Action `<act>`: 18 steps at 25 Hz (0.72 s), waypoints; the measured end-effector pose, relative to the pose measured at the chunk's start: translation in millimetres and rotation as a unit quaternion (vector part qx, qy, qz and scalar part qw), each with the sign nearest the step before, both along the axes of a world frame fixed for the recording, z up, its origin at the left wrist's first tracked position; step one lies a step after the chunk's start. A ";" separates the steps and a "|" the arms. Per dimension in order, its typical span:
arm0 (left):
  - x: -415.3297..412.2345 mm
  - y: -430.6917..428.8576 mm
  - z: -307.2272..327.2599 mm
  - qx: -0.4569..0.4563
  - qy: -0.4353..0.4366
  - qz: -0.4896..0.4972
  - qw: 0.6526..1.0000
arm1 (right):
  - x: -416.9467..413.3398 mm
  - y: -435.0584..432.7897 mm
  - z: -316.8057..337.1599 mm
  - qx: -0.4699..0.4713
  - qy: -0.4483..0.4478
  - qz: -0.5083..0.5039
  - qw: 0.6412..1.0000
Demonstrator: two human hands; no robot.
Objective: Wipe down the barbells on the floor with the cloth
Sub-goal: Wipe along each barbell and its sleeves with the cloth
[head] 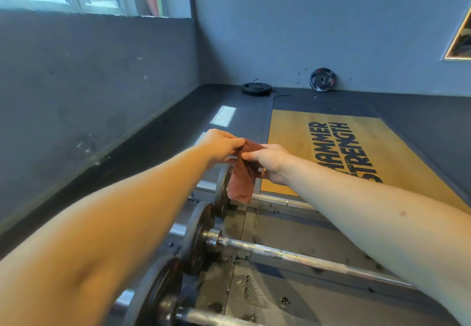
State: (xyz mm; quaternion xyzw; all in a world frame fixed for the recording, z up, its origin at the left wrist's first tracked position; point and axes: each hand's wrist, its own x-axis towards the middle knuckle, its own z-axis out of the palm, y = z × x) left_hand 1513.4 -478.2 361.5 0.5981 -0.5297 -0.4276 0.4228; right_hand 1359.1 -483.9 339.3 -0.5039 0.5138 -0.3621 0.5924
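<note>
Across the lower frame, floor [288, 228]: dark matting, open strips between the barbells [293, 256], edge meeting the wall [102, 83] up the left.
Platform [288, 147]: wooden, right of centre, near edge just behind the farthest barbell.
Barbells: three side by side, loaded ends at lower centre.
Left hand [221, 147]: fingers pinch the cloth [242, 180] at its top.
Right hand [270, 162]: fingers pinch it alongside.
Cloth: reddish, mid-frame, hanging over the farthest barbell's loaded end.

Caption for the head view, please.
The left hand and right hand hold a cloth over barbells on the floor.
</note>
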 end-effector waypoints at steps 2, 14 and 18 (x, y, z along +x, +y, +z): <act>18.9 13.0 6.9 -0.002 0.027 -0.006 1.000 | 15.9 3.2 3.2 0.001 -0.005 -0.014 1.000; 130.8 14.3 -50.0 -0.012 -0.202 -0.054 0.978 | 105.0 -16.6 -42.9 0.002 0.072 0.025 0.997; 154.9 15.9 -59.3 0.012 -0.251 -0.049 0.967 | 110.8 -17.6 -47.9 -0.086 0.203 0.045 0.974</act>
